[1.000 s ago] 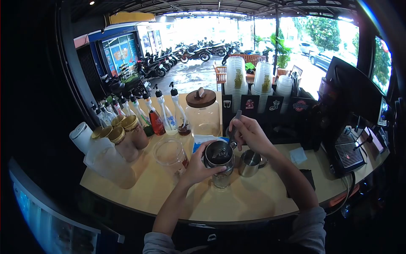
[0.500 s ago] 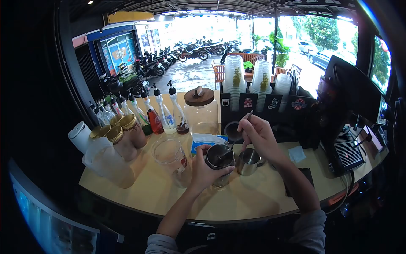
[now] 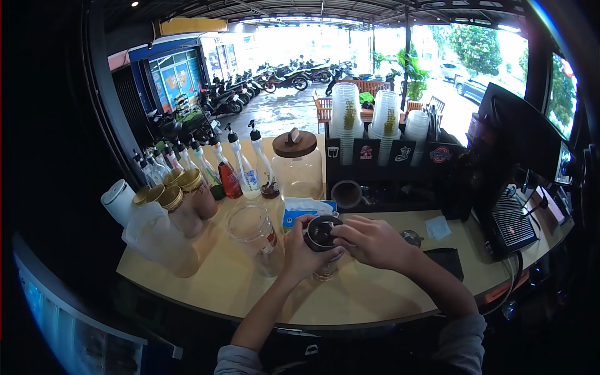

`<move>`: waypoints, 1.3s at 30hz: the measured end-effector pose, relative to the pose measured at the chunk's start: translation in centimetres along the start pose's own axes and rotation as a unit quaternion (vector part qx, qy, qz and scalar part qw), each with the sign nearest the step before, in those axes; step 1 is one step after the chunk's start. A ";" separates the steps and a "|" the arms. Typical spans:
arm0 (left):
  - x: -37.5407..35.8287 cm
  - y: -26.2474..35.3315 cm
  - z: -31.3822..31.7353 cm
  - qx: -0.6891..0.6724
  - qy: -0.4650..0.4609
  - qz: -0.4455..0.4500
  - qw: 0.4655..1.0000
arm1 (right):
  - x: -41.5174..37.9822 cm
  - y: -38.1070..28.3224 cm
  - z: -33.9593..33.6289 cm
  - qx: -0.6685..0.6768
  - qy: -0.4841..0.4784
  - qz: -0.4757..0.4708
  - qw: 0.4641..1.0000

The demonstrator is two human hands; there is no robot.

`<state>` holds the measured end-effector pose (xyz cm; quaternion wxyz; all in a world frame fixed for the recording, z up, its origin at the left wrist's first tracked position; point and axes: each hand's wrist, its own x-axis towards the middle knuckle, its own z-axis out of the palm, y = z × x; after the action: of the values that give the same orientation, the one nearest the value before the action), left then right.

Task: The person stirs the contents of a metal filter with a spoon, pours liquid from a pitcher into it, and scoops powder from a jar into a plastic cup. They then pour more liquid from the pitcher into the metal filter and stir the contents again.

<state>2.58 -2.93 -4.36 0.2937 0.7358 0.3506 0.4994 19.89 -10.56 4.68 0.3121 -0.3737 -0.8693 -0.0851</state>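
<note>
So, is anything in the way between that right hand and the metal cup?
Nothing visible: the right hand is at the opening of the metal cup, and the left hand wraps its side.

The white shopfront [image 3: 219,55] shows letters beginning "KE", while the black cup holder [image 3: 356,145] bears a cup sign [image 3: 333,152], pink emblem [image 3: 366,152], blender sign [image 3: 404,150] and round red badge [image 3: 440,154], lettering unreadable.

You had pump bottles [image 3: 229,178] lined up at the back left of your tabletop [image 3: 350,306], gold-lidded jars [image 3: 199,203] nearer you. Wood-lidded clear jar [image 3: 299,172] stood just right of the bottles. Black rack [image 3: 384,152] held stacked clear cups [image 3: 345,109]. Thin white sheet [image 3: 438,227] lay in front of the rack, on your right. Outside, you had parked motorbikes [image 3: 231,97] in view.
</note>
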 end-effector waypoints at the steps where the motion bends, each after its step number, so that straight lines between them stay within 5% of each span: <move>1: -0.1 -0.1 -0.1 -0.028 -0.008 0.000 1.000 | -0.2 0.0 -0.2 -0.001 0.001 0.000 1.000; 15: 0.3 0.4 -2.6 -0.135 -0.141 -0.027 0.980 | 0.2 0.4 0.1 0.081 0.011 0.004 0.997; 17: -0.1 1.0 -3.0 0.020 -0.028 0.119 0.992 | 0.6 0.7 0.3 0.092 0.021 0.006 0.995; 22: 1.1 3.9 -4.1 0.111 -0.036 0.195 0.974 | 1.9 0.0 0.2 0.105 0.027 0.022 0.994; 28: 2.5 4.8 -4.7 0.201 -0.062 0.263 0.942 | 1.7 -1.0 -1.4 0.191 -0.036 0.146 0.970; 30: 2.6 4.7 -4.8 0.203 -0.038 0.265 0.942 | -0.4 1.7 -0.8 0.224 0.050 0.201 0.952; 35: 2.8 4.1 -5.0 0.187 -0.017 0.286 0.940 | -9.5 10.3 3.4 0.011 0.064 0.287 0.956; 37: 2.9 4.2 -5.0 0.190 -0.006 0.292 0.937 | -11.3 11.2 4.4 0.086 -0.053 0.376 0.921; 39: 2.9 4.5 -5.3 0.188 0.008 0.291 0.938 | -12.5 10.8 5.5 0.180 -0.027 0.412 0.893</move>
<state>-0.62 -2.81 2.43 -0.0110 0.8433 0.2109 0.4942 31.44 -8.27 -8.19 0.3576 -0.6382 -0.6456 0.2189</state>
